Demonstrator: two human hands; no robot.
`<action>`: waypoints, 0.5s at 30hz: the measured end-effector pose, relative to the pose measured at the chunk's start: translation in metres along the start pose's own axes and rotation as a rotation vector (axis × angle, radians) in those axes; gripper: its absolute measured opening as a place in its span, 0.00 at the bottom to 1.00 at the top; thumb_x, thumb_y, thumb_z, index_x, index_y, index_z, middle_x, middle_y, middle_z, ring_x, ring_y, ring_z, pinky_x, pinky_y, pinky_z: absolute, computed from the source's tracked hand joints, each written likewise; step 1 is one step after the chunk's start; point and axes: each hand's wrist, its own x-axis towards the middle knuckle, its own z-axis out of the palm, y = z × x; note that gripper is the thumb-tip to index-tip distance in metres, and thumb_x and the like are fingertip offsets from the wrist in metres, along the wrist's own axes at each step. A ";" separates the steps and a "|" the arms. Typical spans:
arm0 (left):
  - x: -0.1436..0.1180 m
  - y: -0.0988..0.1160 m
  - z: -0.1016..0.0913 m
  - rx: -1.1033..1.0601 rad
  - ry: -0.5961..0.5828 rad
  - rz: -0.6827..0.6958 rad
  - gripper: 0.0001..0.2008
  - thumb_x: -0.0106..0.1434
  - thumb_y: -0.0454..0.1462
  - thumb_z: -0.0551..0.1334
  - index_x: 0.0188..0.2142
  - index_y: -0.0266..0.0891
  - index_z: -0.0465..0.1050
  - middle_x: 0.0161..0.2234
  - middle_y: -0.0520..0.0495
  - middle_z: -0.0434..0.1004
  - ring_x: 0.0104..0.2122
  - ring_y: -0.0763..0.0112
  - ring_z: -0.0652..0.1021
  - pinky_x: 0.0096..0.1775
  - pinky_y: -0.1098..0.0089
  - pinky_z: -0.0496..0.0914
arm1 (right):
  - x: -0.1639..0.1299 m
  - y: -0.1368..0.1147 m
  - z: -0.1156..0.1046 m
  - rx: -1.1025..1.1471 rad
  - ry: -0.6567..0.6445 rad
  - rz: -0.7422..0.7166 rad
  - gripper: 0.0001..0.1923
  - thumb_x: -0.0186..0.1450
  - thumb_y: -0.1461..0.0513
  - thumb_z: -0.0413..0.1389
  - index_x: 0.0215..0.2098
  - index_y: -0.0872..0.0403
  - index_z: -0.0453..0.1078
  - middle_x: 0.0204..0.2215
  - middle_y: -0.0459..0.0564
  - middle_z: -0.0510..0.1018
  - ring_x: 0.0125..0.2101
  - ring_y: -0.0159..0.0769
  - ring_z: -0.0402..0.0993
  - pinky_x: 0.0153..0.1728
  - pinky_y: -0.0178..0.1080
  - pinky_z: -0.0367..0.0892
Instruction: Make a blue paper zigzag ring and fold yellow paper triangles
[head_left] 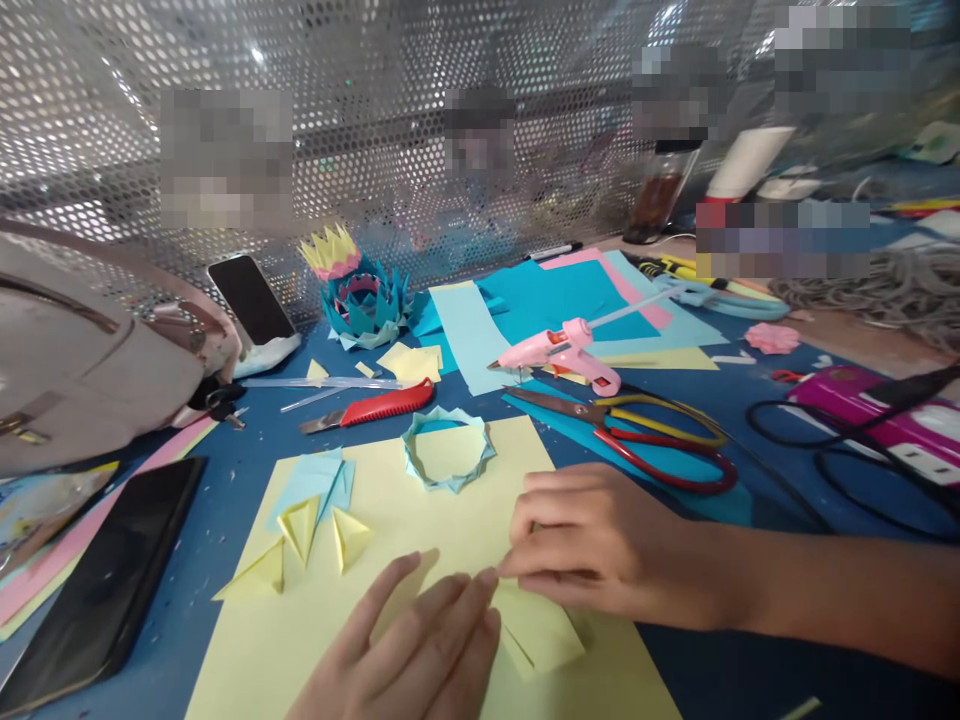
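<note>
My left hand (420,645) lies low over a large pale yellow sheet (480,450), little finger apart and the other fingertips bent together. Against them press the curled, pinching fingers of my right hand (592,545). Both hands close on a small yellow paper piece, mostly hidden by the fingers. More cut yellow paper (544,630) shows under and below my right hand. Left of my hands stand folded yellow paper triangles (300,525), beside light blue paper slips (307,480). A light blue folded paper ring (448,488) lies farther up the sheet.
Behind lie a red cutter knife (390,405), a pink glue gun (551,348) and scissors (645,425). A layered paper flower (364,305) stands farther back. Phone (105,580) and bag (97,340) are left; a magenta power strip (877,420) with black cables is right.
</note>
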 end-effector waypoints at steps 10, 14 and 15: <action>-0.003 0.002 0.001 -0.025 -0.010 -0.012 0.18 0.76 0.33 0.49 0.57 0.38 0.73 0.60 0.46 0.73 0.56 0.68 0.76 0.69 0.51 0.42 | -0.002 -0.001 -0.004 -0.089 -0.043 -0.048 0.08 0.72 0.61 0.55 0.37 0.52 0.75 0.31 0.45 0.76 0.31 0.30 0.65 0.30 0.36 0.55; -0.002 0.003 0.001 -0.039 -0.006 -0.036 0.18 0.75 0.32 0.49 0.56 0.38 0.74 0.60 0.47 0.73 0.55 0.68 0.76 0.69 0.51 0.41 | -0.001 -0.001 -0.006 -0.188 -0.020 -0.121 0.10 0.73 0.62 0.53 0.36 0.53 0.75 0.30 0.45 0.75 0.30 0.32 0.64 0.28 0.37 0.53; -0.001 0.003 0.001 -0.042 0.002 -0.046 0.18 0.75 0.32 0.49 0.56 0.38 0.74 0.59 0.48 0.74 0.55 0.68 0.76 0.69 0.52 0.41 | 0.000 -0.002 -0.006 -0.212 -0.010 -0.143 0.10 0.73 0.63 0.52 0.36 0.53 0.75 0.29 0.45 0.75 0.29 0.32 0.63 0.28 0.38 0.52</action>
